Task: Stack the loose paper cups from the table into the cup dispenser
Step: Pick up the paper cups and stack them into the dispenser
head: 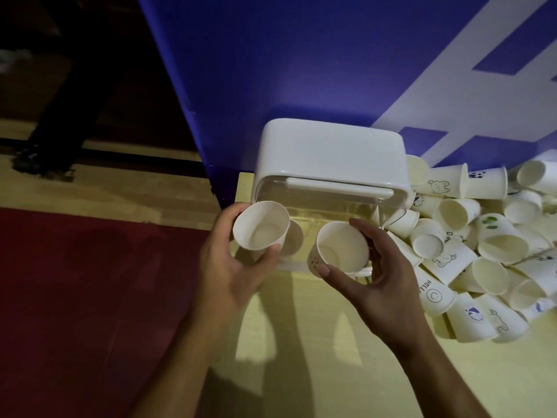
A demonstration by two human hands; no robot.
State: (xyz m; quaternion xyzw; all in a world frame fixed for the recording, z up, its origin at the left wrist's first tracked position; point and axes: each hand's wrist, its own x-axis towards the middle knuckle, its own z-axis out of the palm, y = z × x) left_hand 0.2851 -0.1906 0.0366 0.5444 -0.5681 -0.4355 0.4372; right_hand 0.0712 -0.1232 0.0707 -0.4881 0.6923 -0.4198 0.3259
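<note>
The cup dispenser (pixel 331 155) is a white box with a clear front, standing on the pale yellow table (pixel 301 372) against a blue panel. My left hand (pixel 229 267) grips a white paper cup (pixel 260 227), mouth toward me, at the dispenser's lower left corner. My right hand (pixel 382 273) grips a second paper cup (pixel 342 247) with a small print, just in front of the dispenser's clear front. A pile of several loose paper cups (pixel 482 245) lies to the right of the dispenser, some printed with bears and smileys.
The blue panel with white shapes (pixel 301 55) rises behind the table. The table's left edge drops to a wooden floor (pixel 135 188) and a dark red mat (pixel 90 297). A person's dark legs and shoe (pixel 45 158) stand at far left.
</note>
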